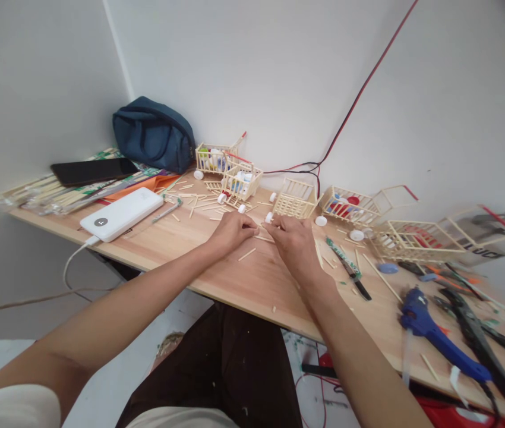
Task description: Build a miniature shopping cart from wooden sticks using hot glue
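Over the middle of the table, my left hand (233, 230) is closed, its thumb and forefinger pinching one end of a short thin wooden stick (265, 239). My right hand (294, 244) is closed too, fingertips at the same stick's other end and partly hiding it. Just behind the fingers stands a small stick-built cart basket (296, 199) with white wheels, one wheel (269, 218) showing right beside my right fingertips. Another short loose stick (247, 255) lies on the wood below my hands.
Finished-looking mini carts (239, 180) line the wall, more at right (350, 205). A green-and-black cutter (349, 268), blue glue gun (439, 339) and black pliers-like tool (479, 345) lie right. Left are a power bank (121, 214), phone (94, 171) and blue pouch (153, 134).
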Tool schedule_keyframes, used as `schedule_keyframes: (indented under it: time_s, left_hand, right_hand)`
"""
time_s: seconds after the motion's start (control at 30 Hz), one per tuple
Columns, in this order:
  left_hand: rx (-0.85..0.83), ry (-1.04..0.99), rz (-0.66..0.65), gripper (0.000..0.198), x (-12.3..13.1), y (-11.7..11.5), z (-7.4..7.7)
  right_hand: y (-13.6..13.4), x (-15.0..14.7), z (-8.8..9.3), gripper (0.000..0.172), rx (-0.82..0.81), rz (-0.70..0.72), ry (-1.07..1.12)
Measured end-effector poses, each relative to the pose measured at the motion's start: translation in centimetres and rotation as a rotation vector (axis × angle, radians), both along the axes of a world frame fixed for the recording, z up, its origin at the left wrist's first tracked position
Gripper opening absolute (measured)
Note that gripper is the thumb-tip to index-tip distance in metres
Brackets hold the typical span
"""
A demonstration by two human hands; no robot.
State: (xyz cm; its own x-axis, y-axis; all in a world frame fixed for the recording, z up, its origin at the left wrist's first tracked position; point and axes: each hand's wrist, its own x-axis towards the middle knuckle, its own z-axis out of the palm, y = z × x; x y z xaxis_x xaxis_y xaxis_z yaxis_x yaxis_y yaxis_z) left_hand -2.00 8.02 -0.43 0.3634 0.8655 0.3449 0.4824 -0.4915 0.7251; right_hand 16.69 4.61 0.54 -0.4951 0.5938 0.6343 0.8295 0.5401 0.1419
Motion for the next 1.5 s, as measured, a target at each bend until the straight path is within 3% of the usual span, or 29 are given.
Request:
schedule_keyframes:
  time_s: [0.4,0.77,1.5]
  left_hand:
    - [-0.024,-0.017,0.005,0.015,0.06,-0.09,0.12]
    - [0.004,0.002,-0.003,0.017,-0.01,0.01,0.05]
    - [-0.005,-0.013,0.007,0.014,0.03,-0.15,0.16]
  right_hand:
    - [0.13,0.68,-0.11,0.022,0.025,-0.021,0.007]
    - [-0.53,0.57,0.48,0.029,-0.102,-0.023,0.062]
    - [-0.46,0.45,0.59,0.024,-0.076,-0.027,0.059]
